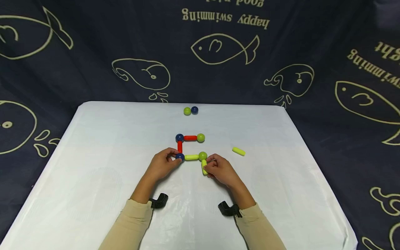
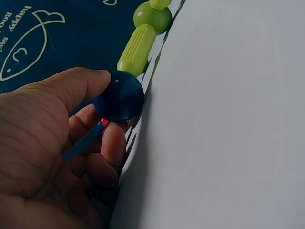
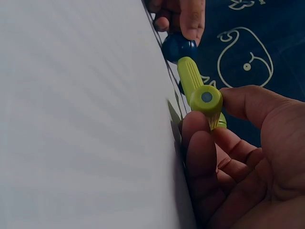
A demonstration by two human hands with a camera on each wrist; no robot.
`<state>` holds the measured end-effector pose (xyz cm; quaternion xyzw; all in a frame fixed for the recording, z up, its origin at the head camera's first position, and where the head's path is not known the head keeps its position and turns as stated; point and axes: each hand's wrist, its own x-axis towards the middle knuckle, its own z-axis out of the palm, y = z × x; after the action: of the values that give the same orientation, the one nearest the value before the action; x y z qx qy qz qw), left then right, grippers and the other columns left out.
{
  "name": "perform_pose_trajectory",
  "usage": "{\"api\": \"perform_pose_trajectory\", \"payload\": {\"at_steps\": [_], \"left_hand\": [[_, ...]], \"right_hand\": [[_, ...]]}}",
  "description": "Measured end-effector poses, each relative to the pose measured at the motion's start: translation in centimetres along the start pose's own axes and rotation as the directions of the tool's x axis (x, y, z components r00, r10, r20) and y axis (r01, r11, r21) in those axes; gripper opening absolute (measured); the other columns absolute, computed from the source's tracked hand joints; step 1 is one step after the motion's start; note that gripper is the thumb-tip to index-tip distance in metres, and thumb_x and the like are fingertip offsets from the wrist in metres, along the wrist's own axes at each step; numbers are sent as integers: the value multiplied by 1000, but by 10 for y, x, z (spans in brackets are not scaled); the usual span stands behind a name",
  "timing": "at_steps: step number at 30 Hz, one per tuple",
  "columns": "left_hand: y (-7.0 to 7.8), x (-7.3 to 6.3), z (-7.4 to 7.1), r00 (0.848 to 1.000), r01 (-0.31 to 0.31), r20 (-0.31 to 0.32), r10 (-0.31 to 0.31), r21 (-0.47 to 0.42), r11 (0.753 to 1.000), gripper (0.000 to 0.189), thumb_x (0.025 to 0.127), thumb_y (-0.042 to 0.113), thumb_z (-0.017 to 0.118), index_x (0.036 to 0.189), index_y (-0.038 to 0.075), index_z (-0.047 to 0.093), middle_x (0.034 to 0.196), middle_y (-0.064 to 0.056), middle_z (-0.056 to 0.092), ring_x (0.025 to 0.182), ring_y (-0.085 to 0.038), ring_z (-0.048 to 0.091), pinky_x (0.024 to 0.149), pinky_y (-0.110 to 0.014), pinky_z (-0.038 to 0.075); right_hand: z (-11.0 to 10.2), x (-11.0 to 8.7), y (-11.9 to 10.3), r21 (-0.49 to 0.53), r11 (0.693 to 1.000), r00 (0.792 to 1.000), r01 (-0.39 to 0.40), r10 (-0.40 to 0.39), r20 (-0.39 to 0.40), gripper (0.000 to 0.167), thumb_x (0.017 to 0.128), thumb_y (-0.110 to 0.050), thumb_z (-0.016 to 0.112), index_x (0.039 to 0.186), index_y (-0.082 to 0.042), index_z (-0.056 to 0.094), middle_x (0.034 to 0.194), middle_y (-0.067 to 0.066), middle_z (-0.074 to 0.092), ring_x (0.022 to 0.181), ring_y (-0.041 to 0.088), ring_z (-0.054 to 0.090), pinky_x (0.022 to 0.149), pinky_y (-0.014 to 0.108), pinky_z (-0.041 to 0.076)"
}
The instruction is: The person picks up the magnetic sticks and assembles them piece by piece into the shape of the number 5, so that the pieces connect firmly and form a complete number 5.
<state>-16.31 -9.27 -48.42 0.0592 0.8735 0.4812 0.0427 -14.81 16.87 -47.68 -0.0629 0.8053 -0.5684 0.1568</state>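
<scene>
A shape of magnetic balls and rods lies mid-table. My left hand [image 1: 161,164] pinches its near blue ball [image 2: 121,97] between thumb and fingers. From that ball a red rod [image 1: 179,146] runs back to another blue ball [image 1: 179,138], then a second red rod [image 1: 190,138] leads right to a green ball [image 1: 201,138]. A yellow-green rod [image 1: 191,157] joins the near blue ball to a near green ball [image 1: 202,155]. My right hand [image 1: 221,169] pinches another yellow-green rod [image 3: 207,101], its inner end at that green ball; its outer end shows a grey disc in the right wrist view.
A loose yellow-green rod [image 1: 239,151] lies right of the shape. Near the far edge, a green ball [image 1: 187,111] and a blue ball [image 1: 194,110] sit side by side. White sheeting covers the table [image 1: 103,139]; a dark fish-patterned curtain [image 1: 175,45] hangs behind it.
</scene>
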Motion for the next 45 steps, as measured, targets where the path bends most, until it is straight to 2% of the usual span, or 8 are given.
{"api": "perform_pose_trajectory", "payload": {"at_steps": [3,9,15,23,31,34,39,45], "left_hand": [[-1,-1,-2,1000,-7,-1,7,2,1000,26,88,22,76,110,11,68,86,-1,62,71,-18,52,63,-33,41],[-1,-1,-2,1000,-3,4,3,-11,1000,26,88,23,76,110,11,68,86,-1,62,72,-19,51,64,-33,41],[0,-1,-1,1000,-1,3,1,-10,1000,26,88,23,76,111,12,67,86,-1,62,72,-18,51,64,-33,41],[-2,0,0,1000,-8,-1,8,-12,1000,25,89,23,76,110,13,68,92,-2,65,71,-19,51,63,-33,41],[-2,0,-1,1000,-8,1,8,-12,1000,25,88,23,76,110,13,68,93,-2,65,71,-18,52,63,-33,41],[-2,0,-1,1000,-7,-2,7,-13,1000,25,88,23,76,110,13,68,93,-2,65,72,-18,52,64,-33,41],[-3,0,-2,1000,-11,-8,11,-17,1000,26,88,22,76,110,12,68,94,-2,66,71,-18,52,62,-33,41],[-3,-1,-1,1000,-11,-1,11,-17,1000,25,88,23,76,110,13,68,90,-2,65,70,-18,51,62,-33,41]], "right_hand": [[2,0,0,-14,1000,1000,15,-16,-5,30,93,-10,69,117,3,57,79,11,66,65,24,61,63,34,49],[3,0,-1,-28,1000,1000,-2,2,-7,24,93,-11,68,113,-2,58,79,5,65,63,19,58,63,30,48],[1,-1,-1,8,1000,999,-24,24,-32,17,96,-12,64,110,-2,60,83,9,64,64,20,62,60,31,52],[-1,-1,-2,6,999,999,-33,34,-40,17,99,-15,61,110,-1,60,84,11,62,64,21,63,59,31,52],[-8,4,-6,-89,996,995,15,-23,-96,20,95,-14,66,111,-2,63,94,8,63,75,22,61,65,31,50],[-12,10,-7,-128,991,996,38,-47,-69,22,95,-12,66,115,-4,63,103,8,65,80,19,61,66,31,50],[-18,23,-7,-186,978,995,96,-91,35,31,95,-11,65,126,-6,60,118,9,65,85,18,61,68,32,51],[-21,36,-6,-255,957,989,136,-117,89,33,94,-13,67,127,-7,62,118,6,66,96,18,58,80,32,48]]}}
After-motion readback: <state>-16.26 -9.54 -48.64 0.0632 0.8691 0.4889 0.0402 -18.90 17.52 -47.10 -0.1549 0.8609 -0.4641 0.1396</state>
